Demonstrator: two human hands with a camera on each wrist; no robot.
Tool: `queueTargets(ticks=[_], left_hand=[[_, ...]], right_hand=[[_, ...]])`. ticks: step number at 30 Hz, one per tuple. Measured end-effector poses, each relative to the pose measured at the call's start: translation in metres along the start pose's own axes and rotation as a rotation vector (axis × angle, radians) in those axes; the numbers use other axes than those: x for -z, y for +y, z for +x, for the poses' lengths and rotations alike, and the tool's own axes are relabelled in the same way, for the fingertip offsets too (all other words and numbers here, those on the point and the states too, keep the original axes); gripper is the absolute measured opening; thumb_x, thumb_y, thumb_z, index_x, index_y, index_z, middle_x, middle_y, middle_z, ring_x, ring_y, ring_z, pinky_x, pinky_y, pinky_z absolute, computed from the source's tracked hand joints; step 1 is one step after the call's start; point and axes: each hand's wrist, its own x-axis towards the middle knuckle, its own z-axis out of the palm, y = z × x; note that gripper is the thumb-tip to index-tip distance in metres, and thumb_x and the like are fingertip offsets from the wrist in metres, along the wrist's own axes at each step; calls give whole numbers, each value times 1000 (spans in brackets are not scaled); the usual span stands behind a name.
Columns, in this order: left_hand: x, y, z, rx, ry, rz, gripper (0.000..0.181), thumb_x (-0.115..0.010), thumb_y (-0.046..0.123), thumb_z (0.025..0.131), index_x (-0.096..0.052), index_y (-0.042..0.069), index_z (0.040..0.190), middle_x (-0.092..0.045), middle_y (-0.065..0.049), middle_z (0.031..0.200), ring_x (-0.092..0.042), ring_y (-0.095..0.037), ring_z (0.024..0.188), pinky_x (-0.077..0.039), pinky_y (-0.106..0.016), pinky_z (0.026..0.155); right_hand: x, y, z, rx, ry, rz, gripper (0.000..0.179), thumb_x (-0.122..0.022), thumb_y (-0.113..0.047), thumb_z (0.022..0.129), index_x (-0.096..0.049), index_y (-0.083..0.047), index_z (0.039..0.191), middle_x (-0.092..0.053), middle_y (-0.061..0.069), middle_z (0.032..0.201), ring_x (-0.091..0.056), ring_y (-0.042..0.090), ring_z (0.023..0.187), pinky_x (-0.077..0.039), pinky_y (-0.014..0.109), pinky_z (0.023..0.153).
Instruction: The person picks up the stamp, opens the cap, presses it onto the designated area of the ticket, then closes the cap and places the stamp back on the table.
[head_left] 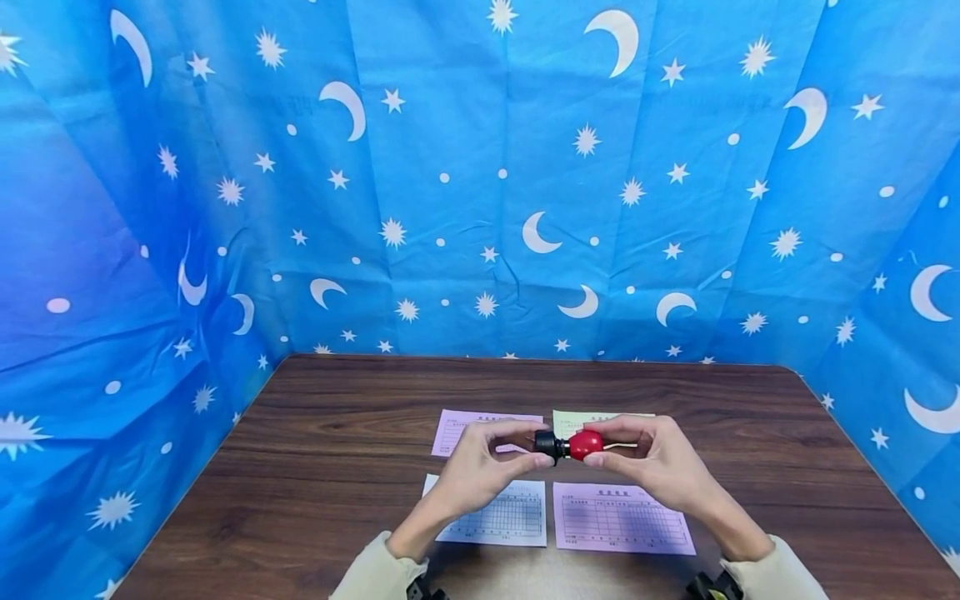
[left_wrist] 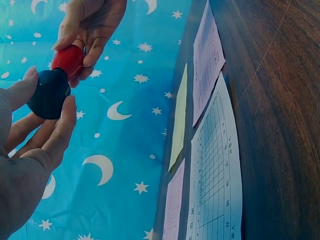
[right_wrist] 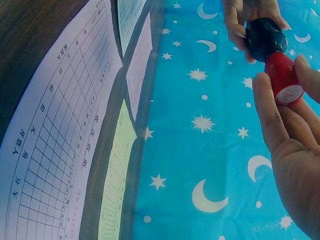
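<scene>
Above the papers, both hands hold what looks like a hand stamp, lying sideways, with a red handle (head_left: pixel 586 445) and a round black end (head_left: pixel 546 443). My left hand (head_left: pixel 483 468) pinches the black end between thumb and fingers. On the other side, my right hand (head_left: pixel 666 465) grips the red handle. A narrow dark neck joins the two parts in the left wrist view, between the black end (left_wrist: pixel 49 95) and the handle (left_wrist: pixel 68 59). The handle's pale flat tip (right_wrist: pixel 290 94) faces the camera in the right wrist view. The stamp's printing face is not visible.
Printed slips lie in two rows on the dark wooden table (head_left: pixel 315 467): a purple slip (head_left: pixel 450 429) and a pale green slip (head_left: pixel 566 421) behind, a white-blue slip (head_left: pixel 495 521) and another purple slip (head_left: pixel 622 521) in front. A blue star-and-moon curtain (head_left: pixel 480 200) surrounds the table.
</scene>
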Motion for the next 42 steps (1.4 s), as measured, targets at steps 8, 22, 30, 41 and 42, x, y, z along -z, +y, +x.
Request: queueTargets(ticks=[8, 22, 30, 41, 42], left_hand=[[1, -2, -2, -13, -5, 17, 38, -81, 22, 93, -76, 9, 129, -73, -16, 131, -75, -23, 110, -63, -29, 93], [7, -6, -2, -1, -56, 20, 39, -80, 21, 95, -75, 10, 131, -75, -16, 129, -72, -13, 106, -63, -27, 93], [8, -8, 1, 49, -11, -71, 44, -87, 20, 87, -76, 9, 128, -77, -18, 124, -76, -20, 105, -64, -29, 89], [6, -7, 6, 58, 52, -47, 45, -89, 21, 86, -77, 14, 128, -78, -21, 117, -76, -13, 99, -64, -25, 87], [6, -6, 6, 59, 57, -39, 44, -89, 22, 86, -77, 15, 128, -78, -20, 115, -76, -12, 98, -64, -25, 86]], right_hand=[[-2, 1, 0, 2, -21, 4, 41, -83, -21, 92, -74, -2, 127, -76, 21, 120, -79, 11, 94, -65, 26, 79], [-1, 2, -1, -25, 2, -40, 42, -83, -22, 92, -74, -4, 128, -77, 19, 121, -77, 12, 89, -65, 26, 75], [3, -4, -5, -58, 50, -49, 43, -85, -20, 90, -74, -5, 129, -75, 20, 122, -79, 19, 95, -65, 26, 80], [13, -5, -13, -68, 113, -64, 42, -86, -19, 89, -75, -5, 127, -77, 17, 118, -80, 20, 95, -64, 23, 79], [15, -4, -14, -69, 115, -66, 42, -85, -19, 89, -75, -5, 128, -77, 17, 118, -79, 19, 95, -64, 23, 79]])
